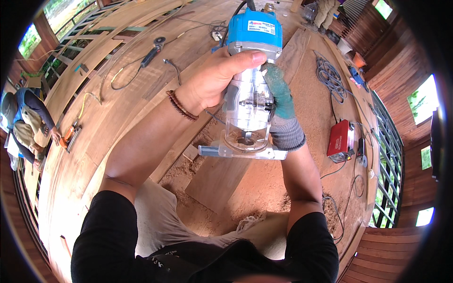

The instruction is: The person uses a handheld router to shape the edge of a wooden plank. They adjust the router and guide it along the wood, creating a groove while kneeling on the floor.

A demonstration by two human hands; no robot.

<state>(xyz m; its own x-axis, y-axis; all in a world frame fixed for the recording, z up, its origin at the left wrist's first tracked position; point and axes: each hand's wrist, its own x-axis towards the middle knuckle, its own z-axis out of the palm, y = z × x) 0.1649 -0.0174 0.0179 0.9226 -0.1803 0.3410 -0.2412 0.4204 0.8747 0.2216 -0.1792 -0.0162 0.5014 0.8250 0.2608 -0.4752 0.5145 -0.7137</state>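
Observation:
Raised in front of me is a trim router (253,101) with a blue motor cap, a silver body and a clear base plate at its lower end. Bare, with a braided bracelet at the wrist, my left hand (222,75) wraps round the router's left side, the thumb lying across the body below the blue cap. My right hand (281,104), in a grey and green work glove, grips the other side; most of its fingers are hidden behind the tool. A collet shows inside the clear base. Below lies a flat wooden board (217,184) amid sawdust.
An angle grinder (153,51) with its cord lies on the planks at the left. Coiled cable (330,75) and a red box-shaped machine (340,137) are at the right. A co-worker (29,118) crouches at the far left near an orange tool (71,134). Another person (325,14) stands far back.

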